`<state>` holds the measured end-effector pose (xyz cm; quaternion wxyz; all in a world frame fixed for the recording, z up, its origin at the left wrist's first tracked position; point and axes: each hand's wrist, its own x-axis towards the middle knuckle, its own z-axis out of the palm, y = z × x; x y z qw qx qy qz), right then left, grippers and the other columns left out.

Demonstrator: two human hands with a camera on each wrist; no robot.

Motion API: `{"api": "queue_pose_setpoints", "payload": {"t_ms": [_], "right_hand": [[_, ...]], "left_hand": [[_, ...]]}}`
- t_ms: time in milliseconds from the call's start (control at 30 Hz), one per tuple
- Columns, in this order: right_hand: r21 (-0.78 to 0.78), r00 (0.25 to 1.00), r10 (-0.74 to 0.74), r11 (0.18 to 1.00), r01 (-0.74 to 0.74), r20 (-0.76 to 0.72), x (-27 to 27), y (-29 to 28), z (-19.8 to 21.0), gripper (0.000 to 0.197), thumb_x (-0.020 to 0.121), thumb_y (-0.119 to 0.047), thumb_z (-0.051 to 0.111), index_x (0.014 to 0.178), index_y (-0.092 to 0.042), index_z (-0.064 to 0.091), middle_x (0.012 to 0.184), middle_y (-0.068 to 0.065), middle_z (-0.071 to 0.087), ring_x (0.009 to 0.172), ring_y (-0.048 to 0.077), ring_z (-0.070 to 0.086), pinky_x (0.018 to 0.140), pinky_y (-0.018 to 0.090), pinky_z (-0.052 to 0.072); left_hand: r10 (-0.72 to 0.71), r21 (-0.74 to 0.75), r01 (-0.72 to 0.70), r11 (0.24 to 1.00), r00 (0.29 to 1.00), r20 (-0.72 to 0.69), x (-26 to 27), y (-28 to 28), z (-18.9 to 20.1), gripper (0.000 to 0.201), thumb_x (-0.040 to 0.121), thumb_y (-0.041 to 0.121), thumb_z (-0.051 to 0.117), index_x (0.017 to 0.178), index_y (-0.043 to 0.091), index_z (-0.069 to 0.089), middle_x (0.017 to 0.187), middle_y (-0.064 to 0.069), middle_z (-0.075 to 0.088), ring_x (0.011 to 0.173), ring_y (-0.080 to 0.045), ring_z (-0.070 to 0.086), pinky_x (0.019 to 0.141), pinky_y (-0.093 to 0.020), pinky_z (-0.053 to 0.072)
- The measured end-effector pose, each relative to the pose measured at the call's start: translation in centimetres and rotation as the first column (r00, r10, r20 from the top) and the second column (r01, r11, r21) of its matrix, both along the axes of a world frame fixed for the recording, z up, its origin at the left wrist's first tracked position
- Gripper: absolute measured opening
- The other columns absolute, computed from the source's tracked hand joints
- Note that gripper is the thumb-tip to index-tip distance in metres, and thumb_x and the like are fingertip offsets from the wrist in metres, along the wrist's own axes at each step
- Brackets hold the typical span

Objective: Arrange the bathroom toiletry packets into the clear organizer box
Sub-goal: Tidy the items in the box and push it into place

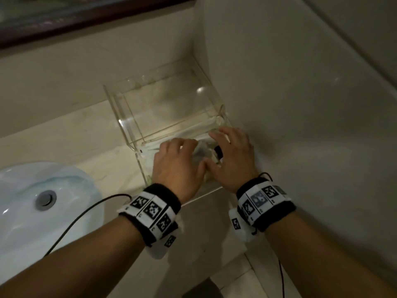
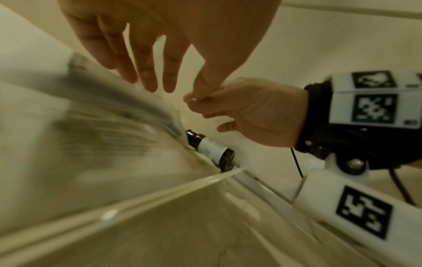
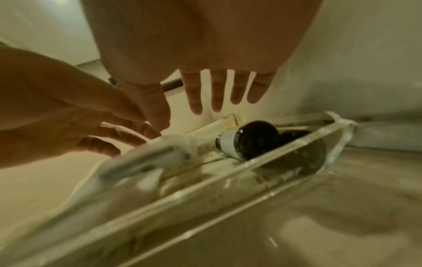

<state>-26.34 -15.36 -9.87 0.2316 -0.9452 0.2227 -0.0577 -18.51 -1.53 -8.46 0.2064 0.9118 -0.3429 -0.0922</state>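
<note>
Toiletry packets [image 2: 95, 126] — pale, motion-blurred, lying inside the clear organizer box [image 1: 137, 117] at its near end, under both hands. Box: transparent acrylic, lid raised toward the wall, standing on the pale counter [image 1: 71, 134] in the corner against the side wall [image 1: 300, 104].

Small dark bottle [image 3: 246, 140] with a white label — lying on its side in the box's right near corner, just beside the packets and against the clear front wall.

Left hand [image 1: 178, 166]: over the box, fingers extended downward and slightly spread in its wrist view; tips close to the packets, contact not discernible. Grasps nothing.

Right hand [image 1: 232, 155]: over the right part of the box, fingers straight and spread, holding nothing; its thumb meets the left thumb.

Wrist bands [image 1: 154, 214]: black, carrying white blocks with square printed markers, one on each wrist; a black cable runs from each.

White basin [image 1: 32, 211] with metal drain, left of the box. Dark wooden frame [image 1: 64, 20] on the back wall.
</note>
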Motion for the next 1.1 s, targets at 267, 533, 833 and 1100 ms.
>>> {"api": "queue_pose_setpoints", "payload": {"t_ms": [267,533,833,1100], "right_hand": [[-0.109,0.923,0.218,0.959,-0.263,-0.317,-0.4,0.4,-2.3,0.085,0.080,-0.084,0.023,0.154,-0.049,-0.002,0.168,-0.009,-0.004,0.152,0.027,-0.018,0.121,0.057,0.006],[-0.142,0.924,0.235,0.947,-0.288,-0.302,-0.3,0.3,-3.6,0.082,0.084,-0.081,0.017,0.155,-0.045,-0.002,0.168,-0.007,0.001,0.154,0.026,-0.004,0.122,0.055,0.000],[-0.202,0.917,0.220,0.933,-0.297,-0.333,-0.4,0.6,-3.7,0.078,0.089,-0.077,0.012,0.156,-0.041,-0.005,0.168,-0.007,-0.004,0.154,0.023,-0.004,0.122,0.054,-0.001],[-0.190,0.937,0.261,0.933,-0.307,-0.230,1.6,0.4,-2.5,0.087,0.084,-0.083,0.011,0.157,-0.037,0.019,0.168,0.003,0.007,0.153,0.034,0.001,0.121,0.055,0.009]], "left_hand": [[-0.133,0.421,0.176,0.890,0.983,-0.131,-0.3,3.3,-1.6,0.139,0.045,0.097,0.046,0.148,0.037,-0.026,0.157,-0.009,-0.033,0.140,-0.034,-0.036,0.115,-0.058,-0.012],[-0.127,0.439,0.137,0.888,0.990,-0.052,-0.3,3.3,-4.0,0.135,0.060,0.084,0.054,0.148,0.027,-0.031,0.150,-0.019,-0.041,0.138,-0.038,-0.038,0.115,-0.061,-0.001],[-0.111,0.452,0.140,0.881,0.990,-0.089,-0.6,3.1,-3.9,0.133,0.061,0.086,0.051,0.149,0.025,-0.028,0.151,-0.017,-0.041,0.139,-0.038,-0.036,0.116,-0.060,0.000],[-0.126,0.435,0.145,0.889,0.989,-0.073,0.4,2.0,-2.5,0.133,0.054,0.100,0.025,0.151,0.024,-0.025,0.156,-0.007,-0.035,0.141,-0.033,-0.034,0.114,-0.059,-0.011]]}}
